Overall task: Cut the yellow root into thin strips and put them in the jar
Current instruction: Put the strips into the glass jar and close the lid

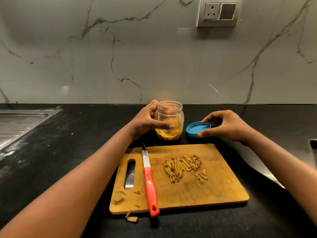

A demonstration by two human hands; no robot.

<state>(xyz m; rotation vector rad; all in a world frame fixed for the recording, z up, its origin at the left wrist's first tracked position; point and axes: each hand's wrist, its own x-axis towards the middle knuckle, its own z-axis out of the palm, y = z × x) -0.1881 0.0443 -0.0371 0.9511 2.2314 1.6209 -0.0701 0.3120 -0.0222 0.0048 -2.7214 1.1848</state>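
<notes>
- Fingers (164,126) of the left hand (147,121), in the head view, wrap the jar (169,121), thumb across its front. The jar stands open on the bench (77,152) just behind the board (214,191), partly filled with yellow pieces.
- Right hand (228,126) pinches the blue lid (197,128) by its rim, just right of the jar; I cannot tell whether the lid touches the bench.
- Strips (183,166) lie in a loose pile on the board, none in either hand. Capping the jar now would leave them out.
- Both hands are occupied, so scooping means letting something go; a lid dropped on edge may roll away.
- Jar mouth looks narrow, so a careless handful could scatter strips over the dark bench.
- Knife (150,184) lies on the board, blade tip near the left forearm, handle over the near edge. An arm drawn back could catch the blade or knock it off.
</notes>
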